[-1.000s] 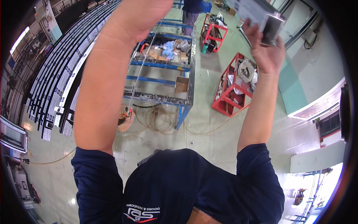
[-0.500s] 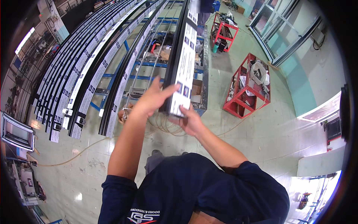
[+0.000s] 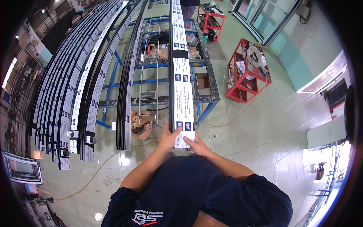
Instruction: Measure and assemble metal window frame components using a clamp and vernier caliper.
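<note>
A long, straight profile bar covered with white printed film (image 3: 182, 102) runs away from me over a blue metal rack. A black band crosses it farther along, and a dark edge shows on its left. My left hand (image 3: 167, 140) grips the left side of the near end, its thumb lying on the white face. On the opposite side my right hand (image 3: 197, 146) is closed around the edge, thumb also on top. The fingers of both hands are partly hidden under the bar.
Several similar film-covered bars (image 3: 87, 109) lie side by side on the left, with one dark bar (image 3: 124, 102) closer. The blue rack (image 3: 207, 99) holds a cardboard box (image 3: 203, 84). Red carts (image 3: 242, 85) stand to the right. A person's legs (image 3: 188, 20) show beyond the rack.
My left hand, spread beside the bar before, now grips it. The bar's near end has come closer to my body, and its white face has turned upward. The view has shifted too.
</note>
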Demonstrator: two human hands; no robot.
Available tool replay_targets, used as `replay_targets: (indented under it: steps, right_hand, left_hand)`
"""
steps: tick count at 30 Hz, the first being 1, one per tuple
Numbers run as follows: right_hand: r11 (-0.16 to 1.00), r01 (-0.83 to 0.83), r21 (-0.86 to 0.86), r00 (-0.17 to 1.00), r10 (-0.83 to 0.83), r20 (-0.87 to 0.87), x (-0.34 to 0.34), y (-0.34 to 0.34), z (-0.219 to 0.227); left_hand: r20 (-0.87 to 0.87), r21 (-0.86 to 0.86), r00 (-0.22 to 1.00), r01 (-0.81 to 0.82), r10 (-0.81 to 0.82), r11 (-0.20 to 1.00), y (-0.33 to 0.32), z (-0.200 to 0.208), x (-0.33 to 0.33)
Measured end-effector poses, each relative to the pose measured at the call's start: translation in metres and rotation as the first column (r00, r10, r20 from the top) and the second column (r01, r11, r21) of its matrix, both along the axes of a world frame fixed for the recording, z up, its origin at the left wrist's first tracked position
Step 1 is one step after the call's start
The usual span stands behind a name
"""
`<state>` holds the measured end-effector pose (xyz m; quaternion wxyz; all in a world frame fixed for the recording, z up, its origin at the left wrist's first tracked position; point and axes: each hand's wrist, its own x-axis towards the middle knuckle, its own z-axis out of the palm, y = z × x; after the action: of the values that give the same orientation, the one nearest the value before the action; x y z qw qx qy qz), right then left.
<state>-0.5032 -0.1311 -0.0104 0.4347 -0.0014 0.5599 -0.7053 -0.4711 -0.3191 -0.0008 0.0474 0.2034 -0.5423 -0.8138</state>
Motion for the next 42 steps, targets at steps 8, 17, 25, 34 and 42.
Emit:
replay_targets:
  steps: [8, 17, 25, 34, 42]
  right_hand:
    - [0.994, 0.015, 0.106, 0.969, 0.012, -0.249, 0.048, 0.013, -0.03]
    - [0.99, 0.123, 0.066, 0.978, -0.11, -0.175, 0.098, 0.046, -0.055]
    - [0.985, 0.132, 0.114, 0.978, -0.111, -0.177, 0.116, 0.07, -0.075]
    - [0.978, 0.19, 0.081, 0.982, -0.188, -0.025, 0.147, 0.083, -0.106]
    - [0.994, 0.09, 0.069, 0.994, -0.085, -0.07, 0.141, 0.092, -0.093]
  left_hand:
    - [0.09, 0.056, 0.979, 0.176, -0.181, 0.983, -0.001, -0.05, 0.042]
    - [0.145, 0.153, 0.872, 0.448, -0.468, 0.881, 0.013, -0.113, 0.069]
    - [0.169, 0.231, 0.839, 0.476, -0.516, 0.849, 0.032, -0.117, 0.085]
    - [0.265, 0.068, 0.767, 0.589, -0.584, 0.805, 0.034, -0.125, 0.105]
    - [0.205, 0.176, 0.846, 0.463, -0.493, 0.869, 0.053, -0.142, 0.118]
